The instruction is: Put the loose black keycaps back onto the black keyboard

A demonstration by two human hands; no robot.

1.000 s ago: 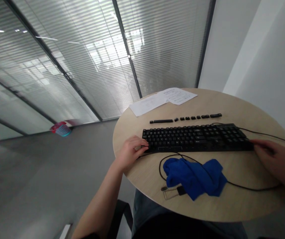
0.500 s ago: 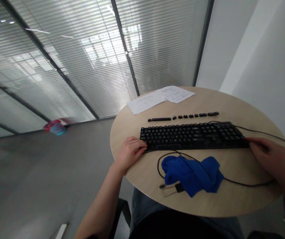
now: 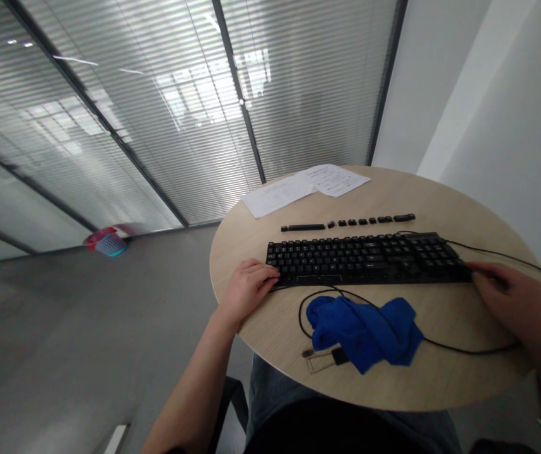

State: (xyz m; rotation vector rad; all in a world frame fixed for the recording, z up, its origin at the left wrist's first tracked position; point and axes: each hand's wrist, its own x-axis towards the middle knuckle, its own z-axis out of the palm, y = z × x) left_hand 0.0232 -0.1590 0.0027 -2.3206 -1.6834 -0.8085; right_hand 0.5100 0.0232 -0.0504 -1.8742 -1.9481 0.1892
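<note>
A black keyboard (image 3: 346, 260) lies flat on the round wooden table, with its bottom row stripped of keycaps in places. My left hand (image 3: 251, 284) grips its near left corner, fingers on top. At the opposite end, my right hand (image 3: 502, 287) closes on the near right corner between thumb and fingers. Loose keycaps (image 3: 362, 221) stand in a row just beyond the keyboard. Nearer to me, a crumpled blue cloth (image 3: 367, 331) covers part of the black cable (image 3: 469, 351). A small wire tool with a dark handle (image 3: 340, 356) pokes out from under the cloth.
Two printed paper sheets (image 3: 282, 194) lie at the table's far left edge. The round table (image 3: 464, 217) ends close to my lap. A pink and blue basket (image 3: 106, 241) stands on the floor by the blinds, and a white wall rises at right.
Hardly anything differs. Both hands keep their hold on the keyboard's ends, and the view has shifted very slightly.
</note>
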